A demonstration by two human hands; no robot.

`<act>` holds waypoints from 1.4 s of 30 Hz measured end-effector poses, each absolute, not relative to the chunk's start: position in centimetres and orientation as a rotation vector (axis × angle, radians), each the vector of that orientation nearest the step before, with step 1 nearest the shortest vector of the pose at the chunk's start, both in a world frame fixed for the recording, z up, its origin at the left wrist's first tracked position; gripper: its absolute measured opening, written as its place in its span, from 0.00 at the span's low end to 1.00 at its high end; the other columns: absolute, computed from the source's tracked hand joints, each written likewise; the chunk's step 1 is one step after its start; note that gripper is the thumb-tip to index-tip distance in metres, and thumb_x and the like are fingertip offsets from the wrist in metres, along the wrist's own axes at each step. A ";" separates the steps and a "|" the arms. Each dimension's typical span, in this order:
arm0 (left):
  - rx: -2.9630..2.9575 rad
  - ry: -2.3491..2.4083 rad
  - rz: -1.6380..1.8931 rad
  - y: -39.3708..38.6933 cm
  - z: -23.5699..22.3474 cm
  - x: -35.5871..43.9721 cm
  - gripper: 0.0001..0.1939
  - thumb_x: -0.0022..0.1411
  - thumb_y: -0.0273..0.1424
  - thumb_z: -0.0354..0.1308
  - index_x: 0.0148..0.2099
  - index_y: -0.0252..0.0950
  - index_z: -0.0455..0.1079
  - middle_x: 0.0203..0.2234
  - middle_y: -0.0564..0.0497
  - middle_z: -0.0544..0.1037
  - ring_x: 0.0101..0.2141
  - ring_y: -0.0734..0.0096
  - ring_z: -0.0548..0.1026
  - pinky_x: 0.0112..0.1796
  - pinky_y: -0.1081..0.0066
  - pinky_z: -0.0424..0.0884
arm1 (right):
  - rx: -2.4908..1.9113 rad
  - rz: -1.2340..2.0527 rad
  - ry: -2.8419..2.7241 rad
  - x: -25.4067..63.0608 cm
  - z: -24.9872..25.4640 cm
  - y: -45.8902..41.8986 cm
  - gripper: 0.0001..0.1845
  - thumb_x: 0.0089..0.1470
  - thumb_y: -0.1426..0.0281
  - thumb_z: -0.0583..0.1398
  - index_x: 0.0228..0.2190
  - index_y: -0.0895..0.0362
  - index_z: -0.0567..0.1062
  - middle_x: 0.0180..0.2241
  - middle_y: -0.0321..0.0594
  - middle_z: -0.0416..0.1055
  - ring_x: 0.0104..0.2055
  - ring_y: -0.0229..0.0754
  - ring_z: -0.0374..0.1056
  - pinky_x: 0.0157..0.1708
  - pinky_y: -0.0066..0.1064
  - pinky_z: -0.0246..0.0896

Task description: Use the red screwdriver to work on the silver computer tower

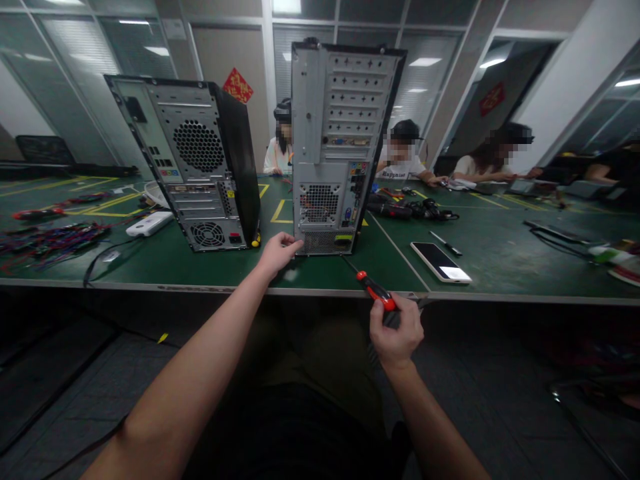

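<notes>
A grey computer tower [313, 133] stands upright on the green table, its back panel with slots, ports and vents facing me. At its lower left corner is my left hand [283, 253], thumb and fingers pinched together; anything between the fingertips is too small to make out. My right hand [400, 330] is closed round the red and black handle of a screwdriver [374, 288]. The screwdriver's shaft slants up and left, its tip by the tower's lower edge; whether it touches the case I cannot tell.
A second computer tower [165, 127] stands to the left, with a yellow-and-black tool [257, 239] beside its base. Rightward lie a phone [437, 262] and a pen [446, 243]. Cable bundles [55, 237] and a white device [150, 224] are at left. Several people sit across the table.
</notes>
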State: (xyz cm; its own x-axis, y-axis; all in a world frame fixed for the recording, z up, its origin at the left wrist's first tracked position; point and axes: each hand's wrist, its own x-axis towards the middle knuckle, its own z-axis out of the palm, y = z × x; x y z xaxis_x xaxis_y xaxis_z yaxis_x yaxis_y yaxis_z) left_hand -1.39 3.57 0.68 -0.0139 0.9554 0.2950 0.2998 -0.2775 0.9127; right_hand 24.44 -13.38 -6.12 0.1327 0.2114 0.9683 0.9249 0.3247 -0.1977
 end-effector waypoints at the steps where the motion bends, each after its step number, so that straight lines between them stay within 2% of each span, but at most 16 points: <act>1: 1.629 1.320 1.316 3.6 0.7 -1.4 0.13 0.57 0.41 0.66 0.35 0.37 0.70 0.26 0.55 0.74 0.26 0.72 0.71 0.32 0.70 0.65 | -1.156 -0.738 -1.354 24.5 -6.1 -13.3 0.12 0.61 0.70 0.64 0.47 0.57 0.74 0.38 0.45 0.78 0.38 0.47 0.77 0.40 0.39 0.74; 16: 1.699 1.314 1.311 3.8 -0.3 -1.4 0.14 0.57 0.43 0.65 0.36 0.38 0.70 0.32 0.52 0.77 0.29 0.70 0.73 0.33 0.70 0.66 | -1.045 -0.882 -1.359 24.5 -5.1 -11.8 0.12 0.58 0.70 0.64 0.44 0.57 0.72 0.33 0.41 0.75 0.32 0.44 0.74 0.34 0.38 0.74; 23: 1.733 1.321 1.297 3.3 0.0 -1.3 0.14 0.59 0.43 0.65 0.37 0.38 0.70 0.33 0.51 0.78 0.30 0.69 0.73 0.33 0.69 0.67 | -0.978 -0.862 -1.428 23.9 -4.9 -11.9 0.18 0.56 0.72 0.66 0.48 0.55 0.72 0.35 0.41 0.75 0.33 0.45 0.75 0.35 0.38 0.75; 34: 1.725 1.337 1.278 3.2 0.3 -1.1 0.11 0.60 0.39 0.65 0.37 0.38 0.70 0.31 0.52 0.78 0.29 0.69 0.73 0.33 0.69 0.66 | -1.042 -0.759 -1.523 23.3 -5.2 -13.8 0.18 0.56 0.74 0.69 0.48 0.58 0.74 0.39 0.46 0.76 0.38 0.46 0.76 0.37 0.38 0.77; 42: 1.728 1.350 1.283 3.1 0.5 -1.1 0.11 0.60 0.38 0.65 0.36 0.38 0.69 0.32 0.52 0.78 0.29 0.69 0.73 0.33 0.69 0.66 | -1.058 -0.740 -1.496 23.3 -5.5 -13.9 0.18 0.57 0.74 0.68 0.49 0.56 0.74 0.39 0.44 0.76 0.39 0.46 0.76 0.37 0.38 0.77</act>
